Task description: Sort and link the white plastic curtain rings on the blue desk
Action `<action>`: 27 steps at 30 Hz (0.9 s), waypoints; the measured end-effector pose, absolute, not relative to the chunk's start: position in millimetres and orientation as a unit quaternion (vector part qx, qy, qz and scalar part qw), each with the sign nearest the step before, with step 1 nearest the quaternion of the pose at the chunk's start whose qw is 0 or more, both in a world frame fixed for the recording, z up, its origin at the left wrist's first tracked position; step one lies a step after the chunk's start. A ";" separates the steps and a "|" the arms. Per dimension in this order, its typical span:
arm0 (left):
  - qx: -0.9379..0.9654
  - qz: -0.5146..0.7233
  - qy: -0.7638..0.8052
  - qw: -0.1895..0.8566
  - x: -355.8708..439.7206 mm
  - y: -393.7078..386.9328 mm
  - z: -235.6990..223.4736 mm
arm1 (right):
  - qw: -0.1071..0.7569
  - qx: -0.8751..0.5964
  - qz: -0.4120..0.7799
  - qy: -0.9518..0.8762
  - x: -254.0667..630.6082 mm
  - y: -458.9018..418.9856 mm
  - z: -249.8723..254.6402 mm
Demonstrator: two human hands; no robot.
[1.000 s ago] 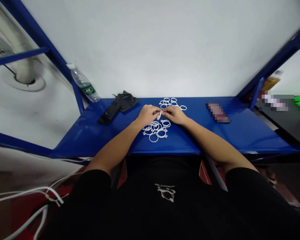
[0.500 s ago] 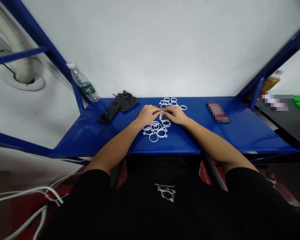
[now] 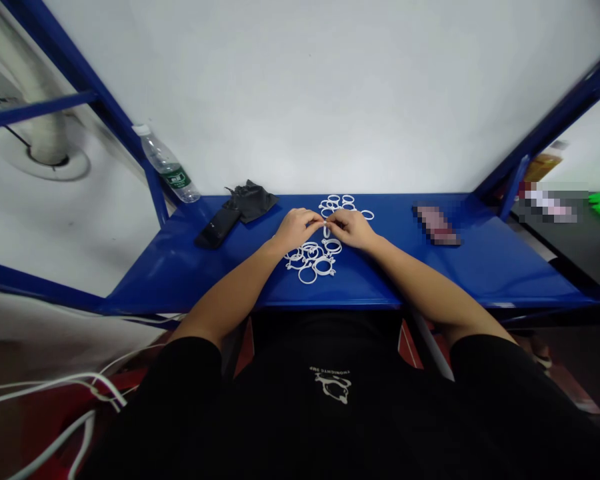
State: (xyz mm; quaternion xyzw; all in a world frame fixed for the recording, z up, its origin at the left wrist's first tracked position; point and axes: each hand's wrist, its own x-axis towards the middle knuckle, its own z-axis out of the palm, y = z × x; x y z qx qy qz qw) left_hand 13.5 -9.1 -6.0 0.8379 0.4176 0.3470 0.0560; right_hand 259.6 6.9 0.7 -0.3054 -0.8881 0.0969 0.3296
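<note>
Between the fingertips of both my hands hangs a white plastic ring [image 3: 327,231], seen nearly edge-on, its top hidden by the fingers. My left hand [image 3: 299,228] pinches it from the left. From the right, my right hand [image 3: 351,228] pinches the same ring, and the two hands almost meet. A pile of white rings [image 3: 308,273], several with small tabs on the rim, lies on the blue tabletop [image 3: 350,287] just below the hands. Behind the hands is a second group of white rings [image 3: 348,199], partly covered by my fingers.
A black phone [image 3: 217,227] and a crumpled black bag [image 3: 251,201] lie on the left. Against the wall leans a clear plastic bottle [image 3: 173,172]. A blurred-out flat object [image 3: 437,224] lies on the right. Blue frame posts [image 3: 515,187] stand at both sides.
The held ring has swung slightly to the right and now hangs straighter. Both hands keep almost the same place, and the piles are unchanged.
</note>
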 end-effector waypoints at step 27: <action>0.730 0.226 0.630 0.139 -14.7 -0.7 10.7 | 0.305 -0.310 0.059 -0.898 273.2 15.9 -2.2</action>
